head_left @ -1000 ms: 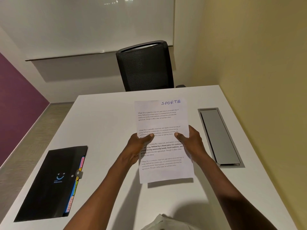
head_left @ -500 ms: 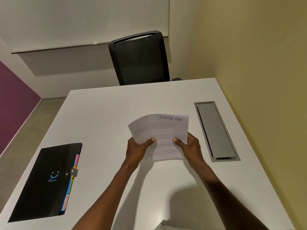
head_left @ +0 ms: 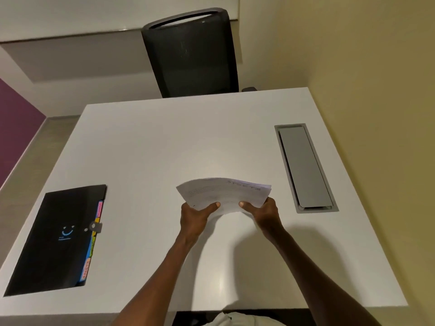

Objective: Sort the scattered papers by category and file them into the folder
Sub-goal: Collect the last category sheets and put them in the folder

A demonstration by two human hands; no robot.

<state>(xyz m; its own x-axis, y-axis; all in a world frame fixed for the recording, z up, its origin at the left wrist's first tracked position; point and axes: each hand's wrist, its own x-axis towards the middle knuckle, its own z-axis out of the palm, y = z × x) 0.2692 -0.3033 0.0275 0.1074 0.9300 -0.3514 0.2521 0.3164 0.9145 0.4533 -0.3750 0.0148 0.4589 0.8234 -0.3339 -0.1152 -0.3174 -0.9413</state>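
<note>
While both hands (head_left: 231,214) grip the papers (head_left: 226,194), the folder (head_left: 56,238) lies closed.

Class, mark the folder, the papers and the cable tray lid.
folder (head_left: 54,241): head view, on its black front cover.
papers (head_left: 226,192): head view, on the top sheet, above the thumbs.
cable tray lid (head_left: 303,165): head view, on the grey lid's middle.

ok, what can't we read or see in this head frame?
- Papers: body text blurred and foreshortened; sheet count unclear.
- Folder: tab labels too small; its contents hidden by the black cover.
- Left hand and right hand: fingers hidden beneath the papers.
- Chair: seat hidden behind the table.
</note>
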